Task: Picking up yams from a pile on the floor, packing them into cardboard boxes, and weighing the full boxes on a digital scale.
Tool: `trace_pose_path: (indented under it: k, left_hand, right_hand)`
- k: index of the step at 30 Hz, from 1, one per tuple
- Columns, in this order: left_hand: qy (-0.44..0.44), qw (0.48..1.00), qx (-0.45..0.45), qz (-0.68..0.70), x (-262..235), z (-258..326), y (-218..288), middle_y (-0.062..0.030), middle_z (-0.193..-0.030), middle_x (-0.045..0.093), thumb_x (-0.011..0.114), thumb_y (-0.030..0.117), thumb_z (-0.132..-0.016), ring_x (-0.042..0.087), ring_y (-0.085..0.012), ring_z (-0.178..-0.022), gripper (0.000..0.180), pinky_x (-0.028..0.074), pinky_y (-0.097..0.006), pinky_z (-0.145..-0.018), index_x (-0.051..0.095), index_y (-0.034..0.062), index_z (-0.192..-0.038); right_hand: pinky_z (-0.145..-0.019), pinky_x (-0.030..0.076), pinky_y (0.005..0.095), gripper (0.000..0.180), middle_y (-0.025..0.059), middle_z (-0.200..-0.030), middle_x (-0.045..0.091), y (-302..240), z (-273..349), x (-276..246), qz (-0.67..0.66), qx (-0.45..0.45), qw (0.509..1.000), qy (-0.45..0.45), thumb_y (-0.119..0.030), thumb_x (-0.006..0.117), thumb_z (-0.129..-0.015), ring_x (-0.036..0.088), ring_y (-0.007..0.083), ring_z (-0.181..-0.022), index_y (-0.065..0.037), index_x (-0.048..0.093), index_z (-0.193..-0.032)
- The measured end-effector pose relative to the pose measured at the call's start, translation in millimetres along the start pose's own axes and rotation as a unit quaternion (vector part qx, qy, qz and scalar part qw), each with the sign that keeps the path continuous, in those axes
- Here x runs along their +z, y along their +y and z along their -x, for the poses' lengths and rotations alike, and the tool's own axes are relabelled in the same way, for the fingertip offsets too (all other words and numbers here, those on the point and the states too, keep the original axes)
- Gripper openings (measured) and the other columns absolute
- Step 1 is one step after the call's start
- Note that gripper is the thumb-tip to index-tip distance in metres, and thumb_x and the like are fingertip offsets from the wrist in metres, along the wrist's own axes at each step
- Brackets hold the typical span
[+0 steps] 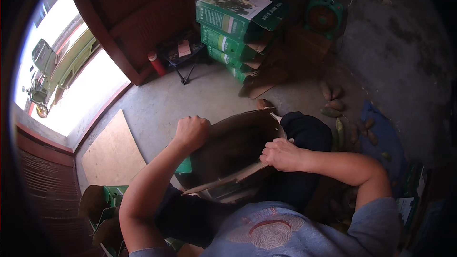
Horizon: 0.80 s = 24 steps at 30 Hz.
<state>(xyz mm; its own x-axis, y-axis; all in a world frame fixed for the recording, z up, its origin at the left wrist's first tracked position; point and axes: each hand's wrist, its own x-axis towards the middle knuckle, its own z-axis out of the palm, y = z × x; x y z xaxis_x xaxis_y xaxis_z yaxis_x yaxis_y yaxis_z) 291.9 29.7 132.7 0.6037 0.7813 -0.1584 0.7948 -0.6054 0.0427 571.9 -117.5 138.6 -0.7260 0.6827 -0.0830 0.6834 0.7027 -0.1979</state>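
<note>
An open cardboard box (238,175) stands between my legs, its inside dark and its outer side partly green. My left hand (193,131) is closed at the box's far left edge, knuckles up; the part under its fingers is hidden. On the right side, my right hand (280,154) is shut on the rim, beside a bent brown flap. Both forearms reach over the box from either side. What lies inside is too dark to make out.
Green printed cartons (238,28) are stacked ahead, near a small folding stool (180,51) and a red bottle (156,63). Tuber-like vegetables (335,104) and a blue cloth (381,128) lie at right. Flat cardboard (114,150) rests by the doorway; another green box (112,195) stands at left.
</note>
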Motion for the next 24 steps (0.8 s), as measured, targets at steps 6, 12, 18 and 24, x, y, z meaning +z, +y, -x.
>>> trace_pose_path:
  k: [6,12,18,24]
  left_hand:
    - [0.071,0.991,0.113,0.014,-13,-16,-14,-0.0112,-0.076,0.071,0.06,0.017,-0.081,0.071,-0.0319,-0.076,0.014,0.055,-0.043,-0.063,0.071,0.0115,-0.074]
    - [0.112,0.989,0.045,0.083,-19,20,-69,-0.0108,-0.081,0.071,0.058,0.014,-0.079,0.071,-0.0325,-0.08,0.014,0.055,-0.043,-0.066,0.072,0.0137,-0.077]
    - [0.161,0.986,0.021,0.03,-58,43,-153,-0.0091,-0.081,0.072,0.061,0.016,-0.076,0.071,-0.0305,-0.082,0.011,0.054,-0.041,-0.065,0.072,0.0172,-0.075]
    - [0.181,0.975,-0.124,0.012,-53,102,-278,-0.0085,-0.08,0.072,0.071,0.034,-0.082,0.071,-0.0281,-0.083,0.014,0.053,-0.04,-0.07,0.072,0.0204,-0.081]
  right_hand:
    - [-0.059,0.05,0.0379,0.017,0.0028,-0.066,0.058,-15,-26,-23,0.033,0.021,0.999,0.02,-0.004,0.067,-0.057,0.059,0.0227,-0.068,-0.011,0.054,-0.066]
    - [-0.057,0.048,0.0392,0.02,0.0029,-0.063,0.057,-55,-90,-56,0.071,-0.007,0.997,0.021,0.001,0.065,-0.053,0.058,0.0249,-0.065,-0.01,0.053,-0.063]
    - [-0.053,0.042,0.0392,0.018,0.0063,-0.06,0.053,-86,-165,-100,0.134,-0.023,0.989,0.058,0.004,0.064,-0.053,0.055,0.0266,-0.061,-0.008,0.053,-0.062]
    - [-0.054,0.044,0.0375,0.012,0.006,-0.062,0.054,-124,-280,-79,0.163,-0.106,0.977,0.093,-0.002,0.063,-0.062,0.055,0.0249,-0.062,-0.008,0.052,-0.063]
